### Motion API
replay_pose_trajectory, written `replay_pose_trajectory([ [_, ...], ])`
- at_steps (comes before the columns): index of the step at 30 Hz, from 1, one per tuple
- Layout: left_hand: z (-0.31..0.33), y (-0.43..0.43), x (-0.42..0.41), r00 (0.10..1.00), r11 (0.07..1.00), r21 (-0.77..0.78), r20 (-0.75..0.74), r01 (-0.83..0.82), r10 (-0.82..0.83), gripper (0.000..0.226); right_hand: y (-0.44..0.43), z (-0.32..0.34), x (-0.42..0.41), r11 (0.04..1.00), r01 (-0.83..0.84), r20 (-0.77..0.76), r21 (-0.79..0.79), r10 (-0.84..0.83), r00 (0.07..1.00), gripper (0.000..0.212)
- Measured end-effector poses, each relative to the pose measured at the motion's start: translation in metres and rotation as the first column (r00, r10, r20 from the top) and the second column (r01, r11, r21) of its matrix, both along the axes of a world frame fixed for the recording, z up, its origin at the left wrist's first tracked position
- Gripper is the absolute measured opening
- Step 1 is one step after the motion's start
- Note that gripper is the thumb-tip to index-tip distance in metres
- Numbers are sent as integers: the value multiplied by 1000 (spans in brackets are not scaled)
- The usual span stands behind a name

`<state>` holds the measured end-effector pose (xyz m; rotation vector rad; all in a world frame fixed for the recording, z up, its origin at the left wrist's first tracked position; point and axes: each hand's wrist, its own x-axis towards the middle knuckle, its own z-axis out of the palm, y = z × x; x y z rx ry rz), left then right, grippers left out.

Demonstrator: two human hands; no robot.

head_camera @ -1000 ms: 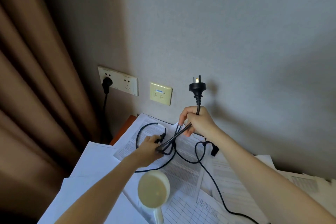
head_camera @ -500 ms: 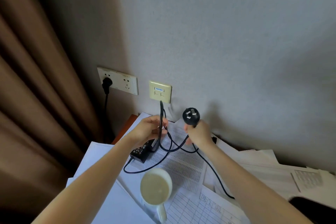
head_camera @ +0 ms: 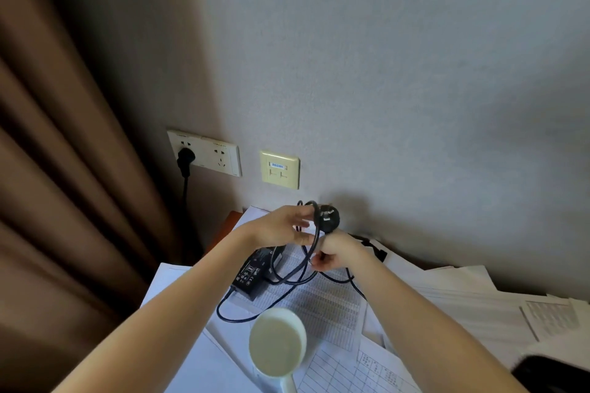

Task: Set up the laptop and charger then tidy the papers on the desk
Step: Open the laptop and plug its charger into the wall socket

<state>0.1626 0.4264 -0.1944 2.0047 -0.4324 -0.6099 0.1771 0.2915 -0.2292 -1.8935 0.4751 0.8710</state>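
Observation:
My right hand grips the black charger plug by its neck, prongs facing me, just above the desk near the wall. My left hand pinches a loop of the black cable beside the plug. The black charger brick lies on the papers below my left wrist, with cable loops trailing round it. The wall socket plate has a free outlet on its right half. A dark corner, maybe the laptop, shows at the bottom right.
A pale cream mug stands on the papers close in front of me. Another black plug fills the left outlet, its cord dropping down. A cream data port plate sits right of the sockets. A brown curtain hangs at the left.
The left hand has risen and moved right to the cable loop beside the plug. The charger brick now lies in plain view on the papers. The right hand has shifted slightly right.

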Motion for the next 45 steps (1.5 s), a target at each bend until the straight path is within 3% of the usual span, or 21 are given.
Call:
replay_pose_trajectory([
  [4, -10, -1, -1, 983, 966, -199, -117, -166, 144, 41, 11, 4, -3, 991, -128, 41, -31, 130, 991, 14],
  [6, -16, -1, 1, 980, 959, -212, -117, -185, 163, 31, 12, 9, -3, 988, -153, 73, 20, 151, 986, 7],
  [9, -16, -9, 6, 961, 948, -160, -69, -274, 266, 18, 7, 14, -2, 999, 18, 157, 27, -22, 987, 5],
  [11, -14, -17, 9, 942, 936, -114, 20, -332, 336, 13, 2, 23, -7, 991, 109, 135, 83, -120, 984, 10],
  [14, -20, -26, 14, 898, 911, 29, 184, -411, 399, 9, -4, 36, -17, 984, 55, 119, 167, -75, 990, 22],
  [16, -24, -28, 15, 909, 924, 93, 239, -370, 340, 13, -7, 42, -24, 994, -24, 183, 110, 4, 983, 24],
  [19, -24, -27, 10, 949, 959, 184, 270, -217, 163, 14, -11, 44, -24, 997, -71, 432, 4, 62, 900, 27],
  [22, -30, -17, 6, 956, 983, 106, 268, -150, 117, 30, -12, 36, -22, 993, 88, 531, 73, -113, 840, 31],
  [25, -31, 1, 2, 949, 966, -57, 185, -251, 257, 39, -18, 27, -18, 968, 225, 485, 112, -251, 838, 27],
  [31, 5, 51, 5, 817, 729, -440, -18, -525, 577, 39, -32, 6, -5, 969, 240, 421, 58, -242, 875, 25],
  [35, 29, 68, 19, 750, 565, -592, -104, -575, 653, 29, -28, -2, -1, 978, 171, 509, -123, -86, 857, 7],
  [39, 43, 63, 20, 737, 522, -634, -115, -571, 666, 13, -19, -1, 0, 878, 45, 551, -477, 258, 794, 35],
  [42, 44, 56, 18, 749, 506, -640, -169, -578, 641, 15, -2, 11, 2, 838, -62, 553, -543, 412, 724, 60],
  [45, 46, 54, 17, 767, 394, -712, -316, -581, 559, 10, 16, 19, 4, 650, -179, 481, -738, 694, 537, 71],
])
